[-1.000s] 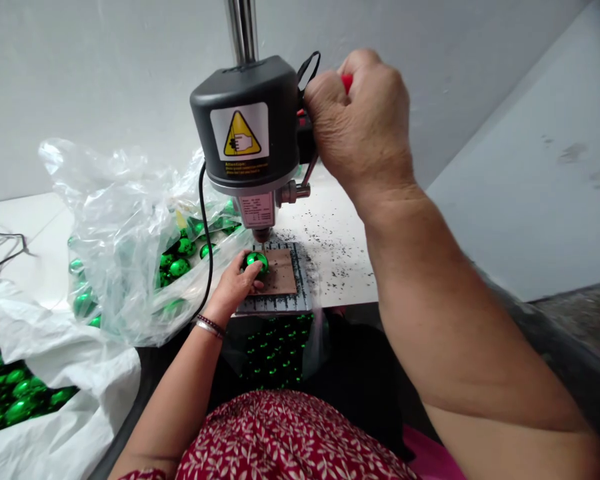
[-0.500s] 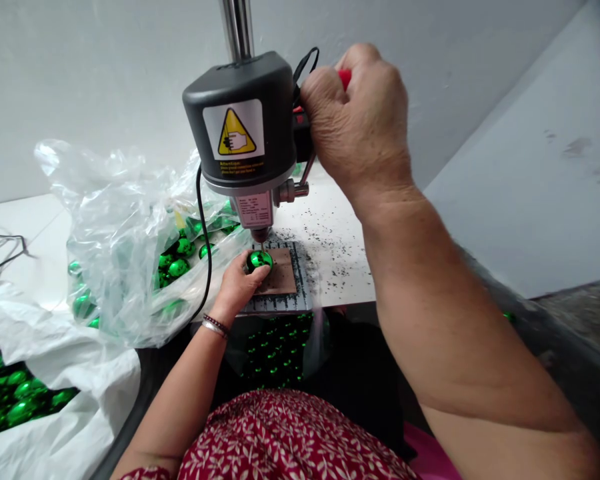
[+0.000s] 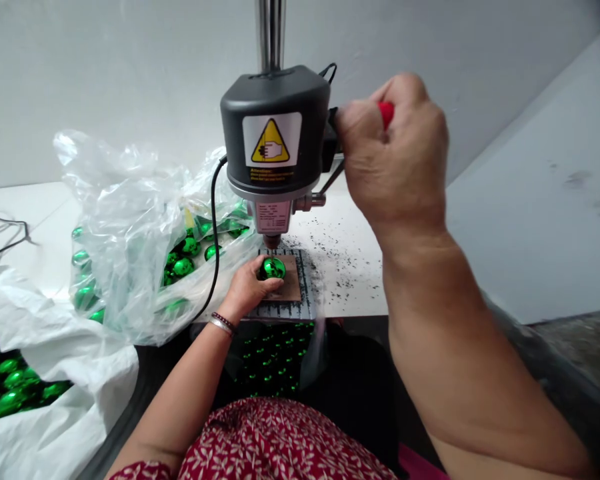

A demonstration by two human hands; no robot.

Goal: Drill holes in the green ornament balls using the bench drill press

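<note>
A shiny green ball [image 3: 274, 268] rests on a brown board [image 3: 291, 283] under the drill press [image 3: 275, 133]. Around its left side curl the thumb and fingers of my left hand [image 3: 250, 287], holding it. The drill's chuck [image 3: 271, 241] is right above the ball; where exactly the thin bit meets it is too small to tell. My right hand [image 3: 397, 150] is closed around the red-ended lever [image 3: 387, 115], to the right of the drill head and raised above the table.
Clear plastic bag [image 3: 125, 227] with green balls [image 3: 183, 267] lies left of the drill. A white sack [image 3: 90, 380] of green balls is at lower left. More green balls [image 3: 275, 357] sit below the table edge. Dark shavings [image 3: 343, 267] dot the white table. A black cable [image 3: 215, 227] hangs beside the drill.
The view has shifted, so the drill and both hands appear farther right and slightly lower. The lever is tilted further to the right, with my right hand still on it. My left hand keeps the ball.
</note>
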